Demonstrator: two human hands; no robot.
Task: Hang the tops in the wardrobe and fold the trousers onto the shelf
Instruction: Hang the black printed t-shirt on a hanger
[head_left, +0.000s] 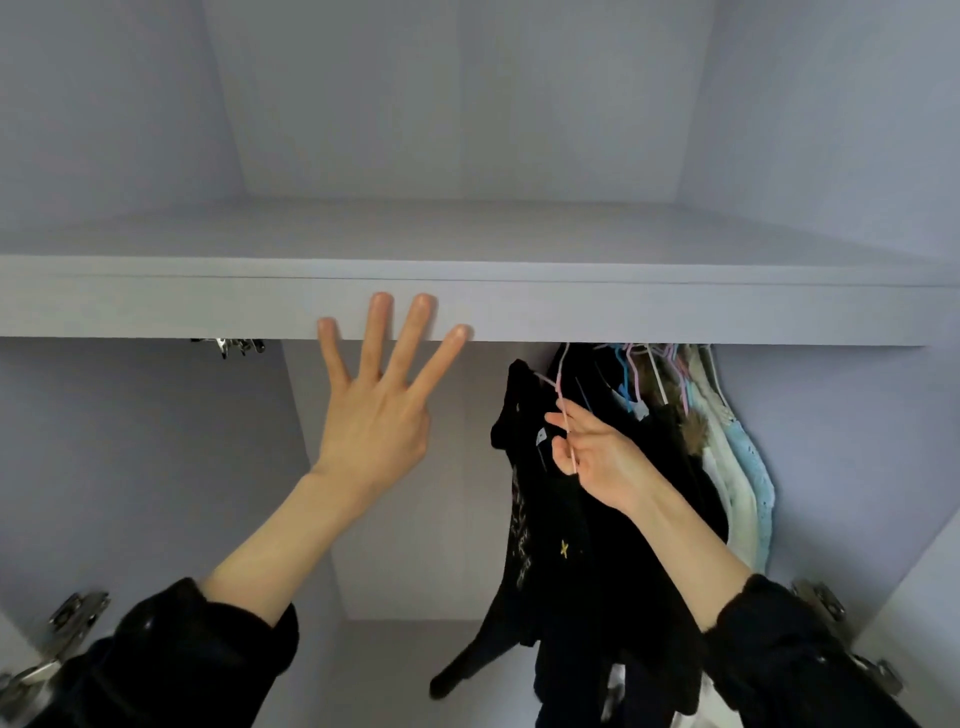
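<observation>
While the left hand (371, 415) spreads wide with fingertips on the shelf's (571, 306) front edge, the right hand (597, 457) pinches a thin pink hanger (563, 415) carrying a black top (550, 519) — soft, light, limp, likely best held by the hanger's neck — just under the shelf's right end.

One pale lilac wardrobe shelf (519, 306), two metal door hinges (78, 618) (821, 597), two bare hands (374, 421) (602, 457), one black printed top (540, 519); crowded hangers uncountable.
</observation>
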